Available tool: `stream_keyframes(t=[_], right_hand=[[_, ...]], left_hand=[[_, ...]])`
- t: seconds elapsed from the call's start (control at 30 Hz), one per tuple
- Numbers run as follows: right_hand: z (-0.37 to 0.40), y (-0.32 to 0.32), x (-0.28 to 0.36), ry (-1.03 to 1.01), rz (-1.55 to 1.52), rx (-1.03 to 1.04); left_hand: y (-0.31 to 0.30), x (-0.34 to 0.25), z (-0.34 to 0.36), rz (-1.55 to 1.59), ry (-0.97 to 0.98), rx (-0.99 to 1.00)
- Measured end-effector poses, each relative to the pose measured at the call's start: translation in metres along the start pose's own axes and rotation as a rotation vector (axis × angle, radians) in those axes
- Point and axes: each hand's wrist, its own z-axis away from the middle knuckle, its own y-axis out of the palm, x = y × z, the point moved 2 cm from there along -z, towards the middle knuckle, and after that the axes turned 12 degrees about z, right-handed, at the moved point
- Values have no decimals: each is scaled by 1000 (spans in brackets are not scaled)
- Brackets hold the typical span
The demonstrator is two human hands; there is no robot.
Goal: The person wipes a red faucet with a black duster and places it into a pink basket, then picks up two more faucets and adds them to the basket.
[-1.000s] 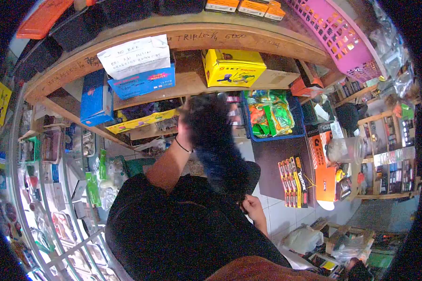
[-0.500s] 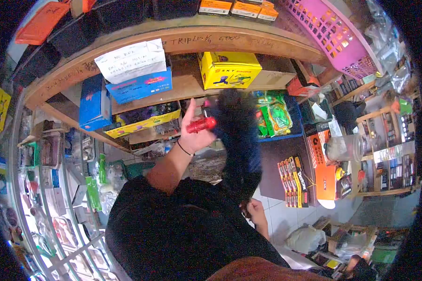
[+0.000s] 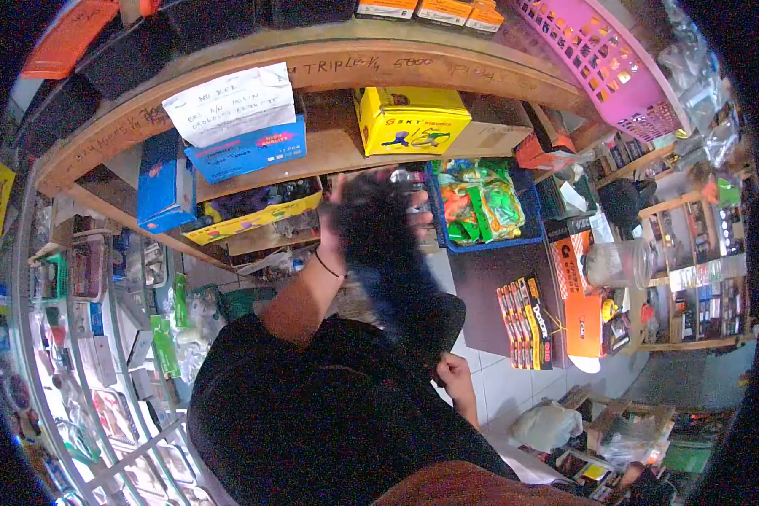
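Note:
My left hand (image 3: 330,228), with a dark band at the wrist, is raised before the shelf. A dark, fluffy duster (image 3: 388,244), smeared by motion, covers most of the palm. Fingertips show at its right side and the thumb side at its left. The small red cylindrical object seen in that palm earlier is hidden behind the duster. Lower down, my right hand (image 3: 457,377) is closed at the duster's bottom end, near my black shirt.
On the wooden shelf (image 3: 329,63) are a yellow SKT box (image 3: 415,126) and a blue box (image 3: 249,156) under a handwritten paper. A blue basket (image 3: 489,242) holds bagged green and orange items. Orange boxes (image 3: 584,325) stand at right; a pink basket (image 3: 603,67) is above.
The duster has swung left across my left palm and now covers the red object. My right hand stays low, shifted only slightly. More of the blue basket shows.

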Motion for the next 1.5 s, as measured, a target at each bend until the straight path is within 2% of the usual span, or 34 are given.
stream_keyframes(t=[0.03,0.07,0.1,0.17,0.23,0.3,0.37,0.43,0.5,0.53,0.6,0.63,0.67,0.7,0.77,0.83,0.9,0.97,1.0,1.03,1.1,1.13,1.17,1.23,1.27,1.3,1.4,1.47,1.5], right_hand=[[-2,0,1,42,-29,-42],[-2,4,20,6,-156,-20],[-2,3,20,7,-154,-19],[-2,3,20,36,-72,107],[-5,-3,-4,1,-18,76],[-6,-3,3,-31,33,44],[-4,0,28,8,-122,-61],[-3,-1,24,19,-125,-58],[-4,-3,8,45,49,61],[-4,-4,1,47,48,58],[-6,-4,3,-74,96,-3],[-4,-3,4,-72,93,-6],[-3,-1,18,-44,5,-27],[-2,0,26,-18,-84,-48],[-3,-3,13,-66,-41,-26],[-2,-6,6,-44,101,31],[-2,-8,7,-16,26,-15],[-1,-8,10,10,-50,-57],[0,-6,13,31,-51,-36],[1,-5,14,52,-52,-15],[0,-5,10,10,-24,30],[1,-5,9,-17,8,25],[1,-4,14,-44,41,21],[3,-3,26,-6,-33,-19],[1,-3,31,36,-108,-62],[-2,-3,29,20,-111,-68],[-5,-4,22,-103,-19,-85],[-9,-5,24,-139,-13,-118],[-11,-6,25,-152,-19,-123]], left_hand=[[6,2,2,78,162,-81],[5,-2,1,354,104,-176],[5,-2,1,355,104,-176],[5,-2,2,-99,100,-222],[-30,-13,2,-109,-10,38],[-4,-9,8,-227,56,-61],[-6,-13,8,130,167,-396],[-3,-10,7,173,166,-388],[-2,-7,7,-169,23,-28],[-4,-7,9,-167,20,-27],[0,-6,10,-172,108,-142],[2,-6,11,-175,151,-200],[0,-10,7,-118,225,-338],[7,-4,8,-55,152,-325],[-4,-10,7,-11,288,-280],[-10,-9,3,-140,-64,-11],[-3,-6,5,-171,-31,-65],[9,-7,13,340,137,-275],[-3,-8,18,250,233,-237],[-4,-7,17,249,233,-236],[9,-1,7,-131,139,-193],[0,-6,5,-177,-56,-55],[2,-7,6,-180,-57,-51],[8,-8,8,56,63,-84],[12,-6,6,-58,104,-224],[6,-9,6,-20,123,-273],[14,-17,-3,-89,76,-231],[37,-16,-12,96,-130,40],[52,-10,-17,84,-139,45]])
